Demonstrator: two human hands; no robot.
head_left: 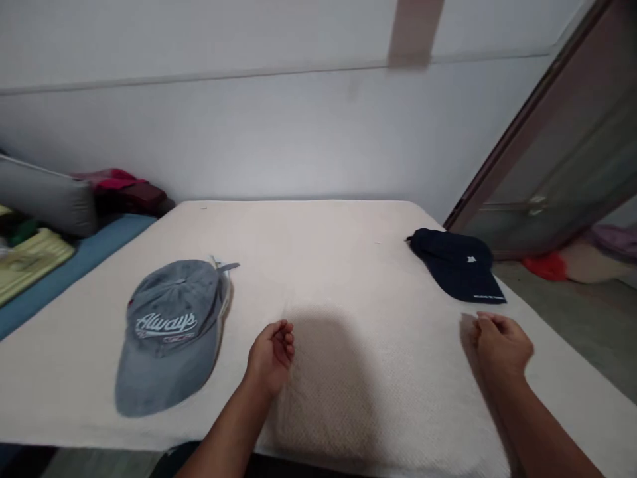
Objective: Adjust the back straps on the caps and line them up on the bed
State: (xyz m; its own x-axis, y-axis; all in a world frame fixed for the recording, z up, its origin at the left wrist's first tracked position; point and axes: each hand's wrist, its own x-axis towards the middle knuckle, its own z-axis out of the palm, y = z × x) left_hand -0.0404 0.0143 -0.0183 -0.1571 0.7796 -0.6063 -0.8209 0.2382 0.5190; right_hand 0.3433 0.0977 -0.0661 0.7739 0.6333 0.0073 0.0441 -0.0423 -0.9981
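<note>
My left hand [272, 352] is loosely curled just above or on the pale tablecloth, with its palm turned inward and nothing visible in it. To its left lies a faded grey-blue baseball cap [174, 332], crown up, brim toward me, with "Always" in white lettering and a strap end sticking out at the back. My right hand [501, 342] is closed in a loose fist near the table's right side, and no object shows in it. Just beyond that hand, apart from it, rests a navy cap [455, 262] with a small white emblem and white text along its brim edge.
A cream textured cloth covers the table [318, 259], which meets a white wall [298, 133]. At left are a grey cushion [50, 196], dark red fabric [124, 192] and a blue surface [104, 249]. A dark-framed door [562, 153] and a red item [545, 265] stand at right.
</note>
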